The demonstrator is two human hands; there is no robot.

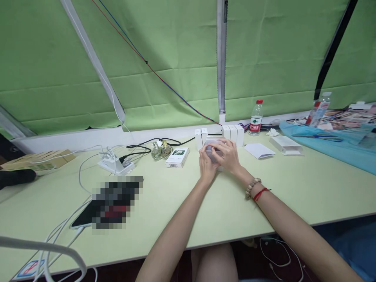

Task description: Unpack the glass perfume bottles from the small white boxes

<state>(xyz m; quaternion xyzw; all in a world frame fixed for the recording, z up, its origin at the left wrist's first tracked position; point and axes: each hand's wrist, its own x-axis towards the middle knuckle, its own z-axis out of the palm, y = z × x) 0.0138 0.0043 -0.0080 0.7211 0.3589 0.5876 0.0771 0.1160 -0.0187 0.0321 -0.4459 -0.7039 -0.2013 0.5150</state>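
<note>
Evidently, a pale greyish packet (209, 152) is sitting between the two hands, partly hiding behind their fingers; whether it is touching the table (164, 192) I cannot tell. The left grip (208, 166) is holding its near left side, fingers pointing up and away, while the right grip (228, 154) is curving over the upper right, its back facing up and its fingertips pressing close to the left hand. Both forearms are slanting inward from the near edge, the right wrist wearing a beaded bracelet (252, 188) and a red string (261, 193). Just behind, small white boxes (240, 136) are standing upright; a printed carton (177, 157) is lying to the left.
</note>
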